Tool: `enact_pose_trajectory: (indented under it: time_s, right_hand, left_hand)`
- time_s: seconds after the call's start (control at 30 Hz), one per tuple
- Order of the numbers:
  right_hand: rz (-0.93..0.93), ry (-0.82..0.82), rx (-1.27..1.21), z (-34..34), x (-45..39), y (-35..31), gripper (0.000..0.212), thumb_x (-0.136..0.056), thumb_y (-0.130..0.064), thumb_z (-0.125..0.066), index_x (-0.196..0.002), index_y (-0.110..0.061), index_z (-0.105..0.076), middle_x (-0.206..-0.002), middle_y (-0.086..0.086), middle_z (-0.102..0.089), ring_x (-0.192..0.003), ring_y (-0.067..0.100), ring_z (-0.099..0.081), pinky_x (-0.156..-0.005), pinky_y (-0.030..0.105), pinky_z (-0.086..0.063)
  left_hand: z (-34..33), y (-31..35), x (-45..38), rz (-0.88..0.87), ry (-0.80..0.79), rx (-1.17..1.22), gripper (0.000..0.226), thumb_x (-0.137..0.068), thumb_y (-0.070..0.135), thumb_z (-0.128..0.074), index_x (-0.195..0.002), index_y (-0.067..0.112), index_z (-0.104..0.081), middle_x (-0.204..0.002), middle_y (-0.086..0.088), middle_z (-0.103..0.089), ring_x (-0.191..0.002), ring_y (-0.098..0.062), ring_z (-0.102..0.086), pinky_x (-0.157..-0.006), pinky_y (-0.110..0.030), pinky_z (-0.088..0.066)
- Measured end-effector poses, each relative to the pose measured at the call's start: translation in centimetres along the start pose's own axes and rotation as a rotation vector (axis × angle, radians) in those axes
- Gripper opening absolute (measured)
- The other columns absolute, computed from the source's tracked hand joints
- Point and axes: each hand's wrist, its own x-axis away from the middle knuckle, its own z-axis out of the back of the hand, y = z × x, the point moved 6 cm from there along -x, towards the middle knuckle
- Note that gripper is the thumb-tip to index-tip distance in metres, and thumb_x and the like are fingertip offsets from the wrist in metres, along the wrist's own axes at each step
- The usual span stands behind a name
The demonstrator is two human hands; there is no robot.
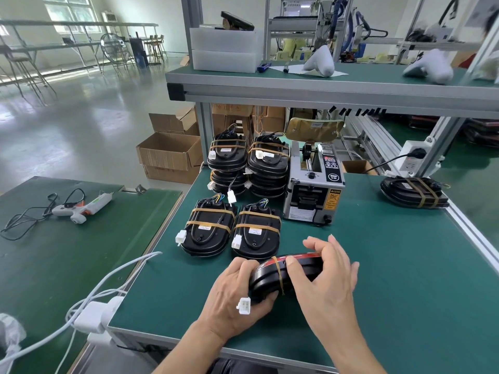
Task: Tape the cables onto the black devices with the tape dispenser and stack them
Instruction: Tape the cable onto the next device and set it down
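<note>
I see both hands clamped on one taped black device [280, 276] — left hand [237, 298] at 9 o'clock, right hand [328, 276] at 3 — tape dispenser [314, 184] at 12.

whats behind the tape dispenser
A gold-coloured pouch shows above the tape dispenser, with cardboard boxes further back under the shelf. Whatever sits low directly behind the dispenser is hidden by its body.
</note>
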Motion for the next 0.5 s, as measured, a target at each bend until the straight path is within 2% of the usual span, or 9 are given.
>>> enact_pose_trajectory:
  time_s: [0.13, 0.23, 0.37, 0.5]
  right_hand:
    - [0.018, 0.002, 0.01, -0.34, -0.08, 0.14, 0.019, -0.096, -0.022, -0.065, -0.11, -0.033, -0.06, -0.122, -0.034, -0.052, -0.149, 0.001, -0.023, -0.127, 0.043, 0.01]
    - [0.016, 0.005, 0.033, -0.47, -0.05, 0.19, 0.018, -0.096, -0.02, -0.063, -0.109, -0.033, -0.06, -0.119, -0.034, -0.053, -0.149, 0.003, -0.023, -0.126, 0.045, 0.01]
    - [0.027, 0.015, 0.056, -0.3, 0.0, 0.21, 0.019, -0.093, -0.031, -0.067, -0.111, -0.033, -0.061, -0.122, -0.029, -0.054, -0.15, 0.003, -0.023, -0.126, 0.048, 0.008]
    - [0.015, 0.01, 0.086, -0.41, 0.07, 0.27, 0.034, -0.084, -0.048, -0.07, -0.113, -0.035, -0.059, -0.129, -0.023, -0.054, -0.15, 0.002, -0.021, -0.126, 0.049, 0.007]
  left_hand:
    - [-0.14, -0.02, -0.07, -0.022, 0.014, 0.002, 0.041, -0.081, 0.041, -0.076, -0.106, 0.01, -0.063, -0.092, 0.004, -0.06, -0.082, -0.014, -0.058, -0.07, -0.018, -0.046]
    - [-0.26, -0.15, 0.0, -0.033, 0.019, 0.0, 0.042, -0.082, 0.041, -0.077, -0.107, 0.012, -0.061, -0.094, 0.005, -0.059, -0.081, -0.012, -0.056, -0.071, -0.013, -0.042]
    - [-0.3, -0.27, 0.02, -0.038, 0.02, 0.016, 0.042, -0.081, 0.041, -0.077, -0.109, 0.015, -0.058, -0.094, 0.006, -0.059, -0.083, -0.012, -0.056, -0.072, -0.013, -0.042]
    - [-0.37, -0.35, 0.05, -0.039, 0.022, 0.013, 0.043, -0.081, 0.041, -0.077, -0.109, 0.014, -0.059, -0.094, 0.005, -0.058, -0.082, -0.013, -0.056, -0.07, -0.017, -0.045]
